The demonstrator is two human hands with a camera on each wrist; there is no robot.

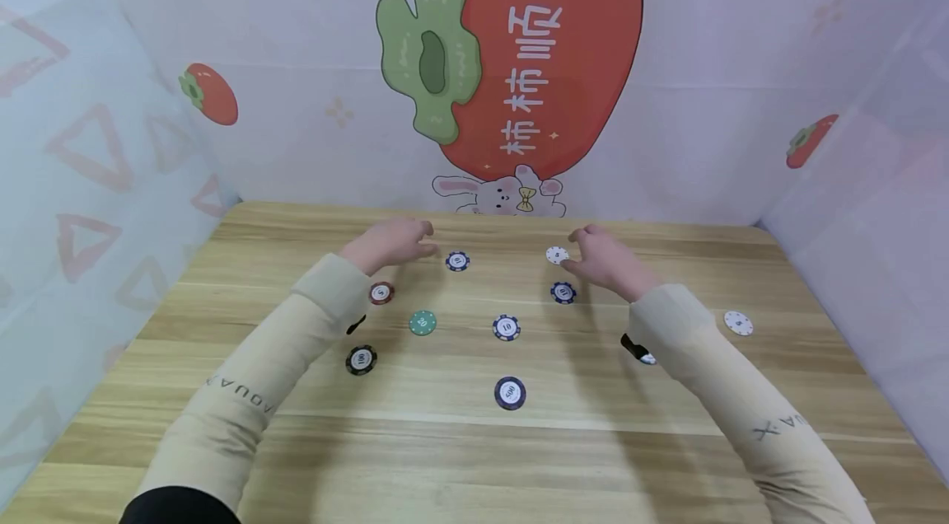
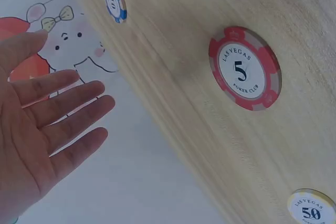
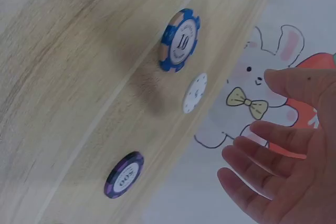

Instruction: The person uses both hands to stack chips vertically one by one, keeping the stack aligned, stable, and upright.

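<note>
My left hand hovers over the far left of the wooden table with its fingers stretched out, holding nothing. Nearest to it are a blue poker chip and a red poker chip marked 5, both lying flat. In the right wrist view, the right hand is held above the table with spread, relaxed fingers and no chip in its grasp. A white poker chip and a blue-edged chip marked 10 lie near it. In the head view, the right fingertips partly overlap the white chip; contact cannot be made out.
Other chips lie scattered: green, black, blue, dark purple and another white one. The right sleeve partly covers one chip. A printed cloth wall stands behind the table.
</note>
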